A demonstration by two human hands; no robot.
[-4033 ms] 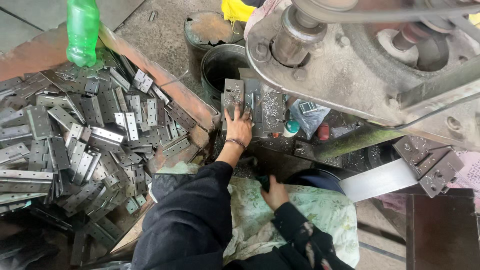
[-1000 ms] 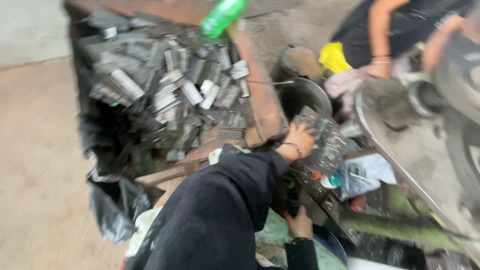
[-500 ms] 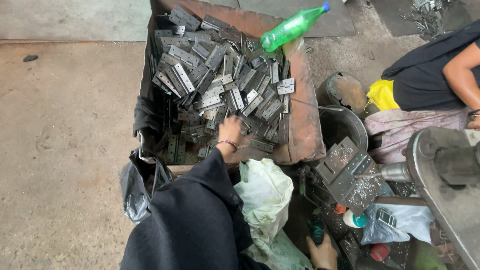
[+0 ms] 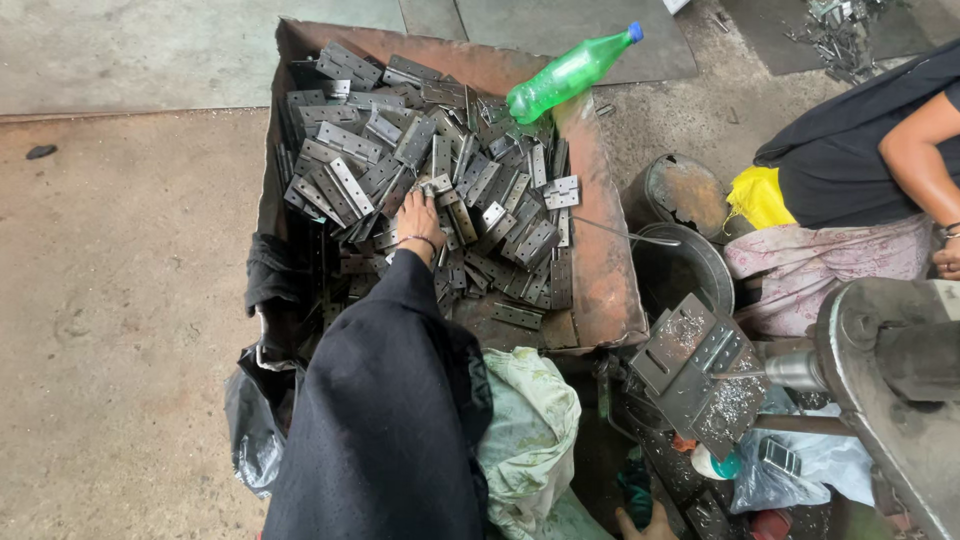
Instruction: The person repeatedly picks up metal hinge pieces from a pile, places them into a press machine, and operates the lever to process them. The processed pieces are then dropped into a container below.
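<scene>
Left hand (image 4: 418, 215) spread on hinge plates (image 4: 440, 180) heaped in rusty tray (image 4: 600, 260), bottle (image 4: 570, 75) at one o'clock; right hand (image 4: 640, 524) barely visible, grip unclear.

A green clear-plastic bottle with a blue cap (image 4: 567, 76) lies tilted at the upper centre of the frame, on the far rim of a rusty metal tray. At the lower right, a crumpled clear plastic bag (image 4: 812, 468) sits below a machine. A black plastic bag (image 4: 255, 425) slumps at the lower left.
</scene>
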